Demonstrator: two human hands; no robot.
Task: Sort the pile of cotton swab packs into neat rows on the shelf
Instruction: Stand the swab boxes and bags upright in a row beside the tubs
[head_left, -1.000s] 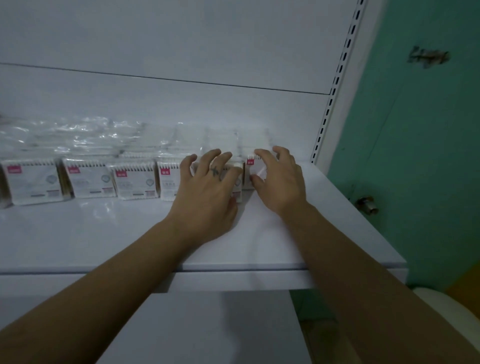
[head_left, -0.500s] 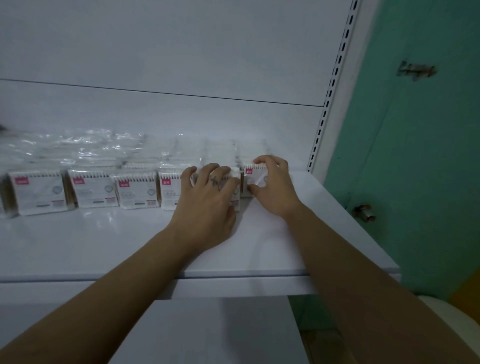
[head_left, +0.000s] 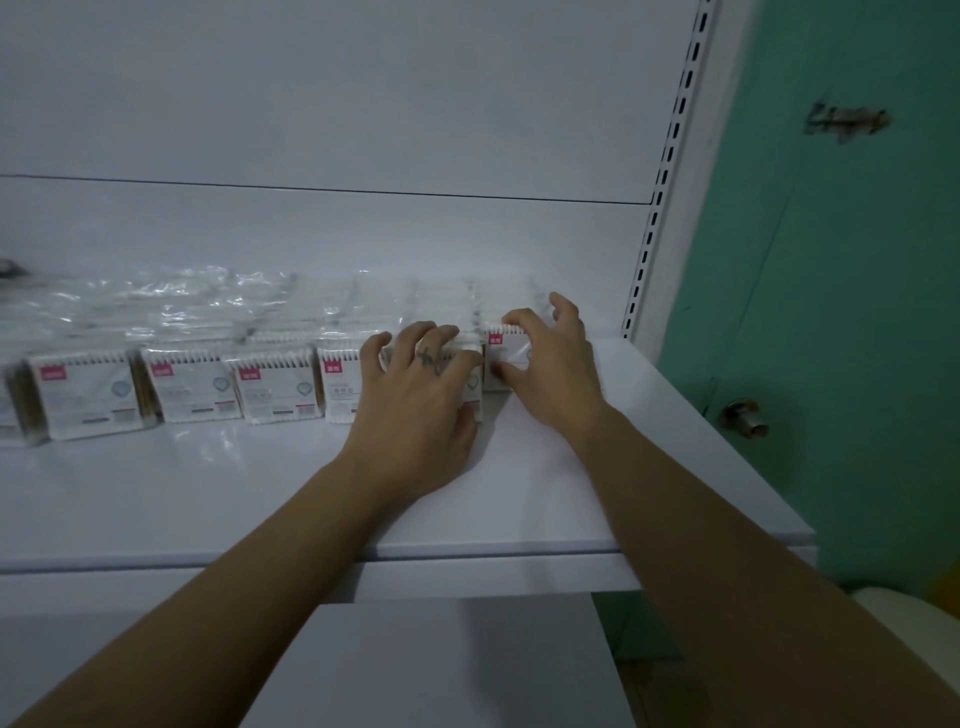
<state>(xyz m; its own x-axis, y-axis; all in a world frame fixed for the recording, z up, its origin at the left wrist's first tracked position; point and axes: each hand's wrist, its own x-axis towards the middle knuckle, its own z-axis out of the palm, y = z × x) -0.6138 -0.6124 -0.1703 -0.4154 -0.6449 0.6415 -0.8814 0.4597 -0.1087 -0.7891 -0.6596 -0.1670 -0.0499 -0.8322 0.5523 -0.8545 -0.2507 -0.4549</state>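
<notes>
Hands square up the right end of the row

Packs (head_left: 187, 384) stand on edge along the shelf (head_left: 208, 493), labels facing me, in a line running from the left edge of the frame to just right of centre. More of them in clear wrap (head_left: 182, 306) fill the depth behind, towards the back panel.

On my feed the left hand (head_left: 421, 395) lies over the neighbour (head_left: 471, 387), the second pack from the right. Its fingers are bent over the top edge and the palm is against the front. I read that as a brace, so the line does not shuffle sideways.

The right hand (head_left: 550, 374) pinches the end pack (head_left: 506, 353). The thumb is low on its face, the index finger is hooked over the swab tips, and the other fingers are spread loose above. The end pack touches the neighbour, or nearly so; the left fingers hide the seam.

To the right, bare shelf runs out to the slotted upright (head_left: 670, 156), so I judge this pack closes the front row. The pinch suits nudging it flush and upright. The thin wrap looks slippery, so a hard push could tip it backwards.
</notes>
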